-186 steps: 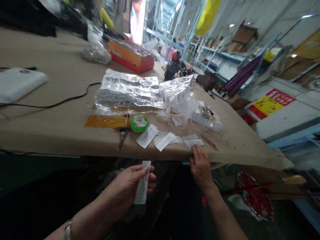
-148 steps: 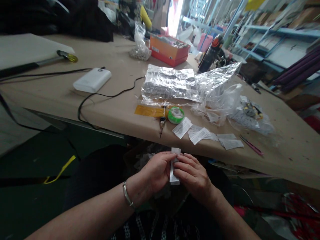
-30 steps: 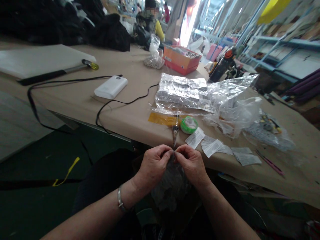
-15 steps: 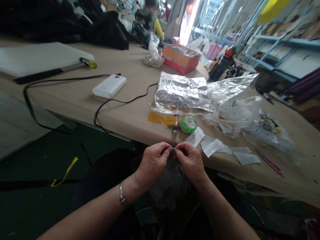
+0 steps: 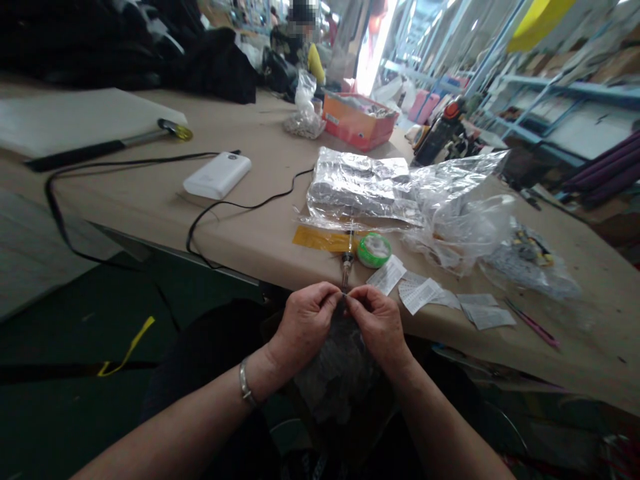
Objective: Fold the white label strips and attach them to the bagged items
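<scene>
At the table's front edge my left hand (image 5: pixel 311 316) and my right hand (image 5: pixel 376 319) meet, thumbs and forefingers pinched together. Whatever sits between the fingertips is tiny and dark, too small to name. Just beyond them a thin tool with a metal tip and dark collar (image 5: pixel 347 257) lies pointing toward me. Beside it stands a round green container (image 5: pixel 374 250) with whitish stuff inside. Printed paper slips (image 5: pixel 420 293) are fanned out to the right of my hands. Below my hands, a crumpled greyish plastic bag (image 5: pixel 335 373) rests over my lap.
A white power bank (image 5: pixel 218 175) with a black cable and a hammer (image 5: pixel 115 143) lie on the left. Silvery plastic packaging (image 5: pixel 360 187) covers the middle, with an amber sheet (image 5: pixel 320 238) before it. Pink tweezers (image 5: pixel 533 323) lie right. An orange box (image 5: pixel 357 123) stands behind; a person sits farther back.
The view has shifted very slightly, so the table things sit a little farther left. Both hands keep the same pinch at nearly the same spot.
</scene>
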The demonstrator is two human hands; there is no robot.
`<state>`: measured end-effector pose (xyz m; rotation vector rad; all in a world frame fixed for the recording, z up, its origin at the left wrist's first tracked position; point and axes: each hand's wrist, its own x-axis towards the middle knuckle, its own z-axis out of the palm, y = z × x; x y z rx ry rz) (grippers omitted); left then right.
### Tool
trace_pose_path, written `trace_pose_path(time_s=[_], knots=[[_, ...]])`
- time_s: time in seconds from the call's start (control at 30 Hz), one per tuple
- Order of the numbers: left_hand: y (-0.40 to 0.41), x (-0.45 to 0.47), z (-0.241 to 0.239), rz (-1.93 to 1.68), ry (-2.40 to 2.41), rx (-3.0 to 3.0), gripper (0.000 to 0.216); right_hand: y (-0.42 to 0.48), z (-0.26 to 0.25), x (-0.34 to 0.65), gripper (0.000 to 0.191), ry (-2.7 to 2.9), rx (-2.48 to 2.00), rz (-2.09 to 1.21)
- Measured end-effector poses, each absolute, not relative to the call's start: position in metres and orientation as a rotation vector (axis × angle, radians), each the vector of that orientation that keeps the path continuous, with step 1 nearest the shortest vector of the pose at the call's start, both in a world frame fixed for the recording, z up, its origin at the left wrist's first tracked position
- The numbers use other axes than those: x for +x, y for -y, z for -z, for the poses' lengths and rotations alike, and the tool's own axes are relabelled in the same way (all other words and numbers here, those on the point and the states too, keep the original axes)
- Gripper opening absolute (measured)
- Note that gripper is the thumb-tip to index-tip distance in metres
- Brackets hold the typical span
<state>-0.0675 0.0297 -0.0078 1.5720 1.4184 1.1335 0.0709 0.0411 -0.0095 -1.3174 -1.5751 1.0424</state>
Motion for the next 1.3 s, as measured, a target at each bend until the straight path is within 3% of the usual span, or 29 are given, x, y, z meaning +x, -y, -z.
trace_pose_path(time_s=[0.13,0.3,0.47,0.7,0.97,1.13,1.3], knots=[[-0.019,-0.072,0.007,-1.108,-1.396,1.538,0.019,-0.025,0.004,0.086,0.014,1.685,-1.332,-0.974],[-0.016,-0.083,0.022,-1.077,-1.471,1.544,0.022,-0.026,-0.002,0.123,0.011,2.021,-1.320,-0.240],[-0.018,-0.087,0.036,-1.078,-1.531,1.621,0.021,-0.043,0.009,0.139,0.029,2.231,-1.381,0.290],[-0.007,-0.063,0.026,-0.976,-1.358,1.348,0.017,-0.047,0.016,0.146,0.019,2.154,-1.258,0.264],[-0.011,-0.018,0.002,-0.834,-0.735,0.349,0.020,-0.001,0.006,0.143,0.022,2.231,-0.975,0.128],[-0.015,-0.006,-0.003,-0.844,-0.838,0.291,0.004,0.008,0.010,0.153,0.032,2.301,-0.950,0.089],[-0.014,-0.004,-0.001,-0.763,-0.988,0.421,0.013,-0.021,0.015,0.186,0.037,2.133,-1.341,0.294]])
